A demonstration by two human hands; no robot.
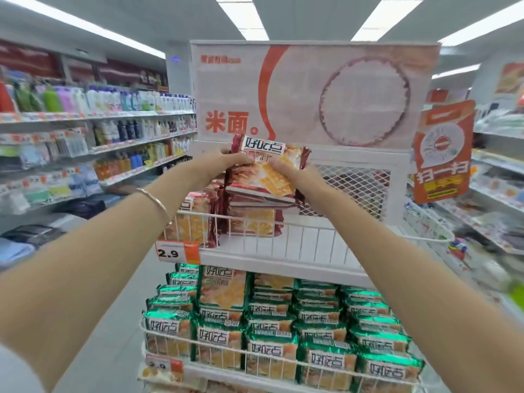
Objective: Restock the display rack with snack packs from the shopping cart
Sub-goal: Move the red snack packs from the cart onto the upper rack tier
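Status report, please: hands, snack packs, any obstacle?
Left hand, right hand: both gripping one stack of red snack packs. Stack held over top shelf. Shelved red packs at its left; no obstacle seen.

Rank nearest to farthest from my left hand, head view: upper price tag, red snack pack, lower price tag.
1. Red snack pack, gripped in the left hand.
2. Upper price tag, below and left.
3. Lower price tag, bottom of view.

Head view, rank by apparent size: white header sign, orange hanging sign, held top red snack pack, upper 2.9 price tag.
Largest first:
white header sign
orange hanging sign
top red snack pack, partly covered
upper 2.9 price tag
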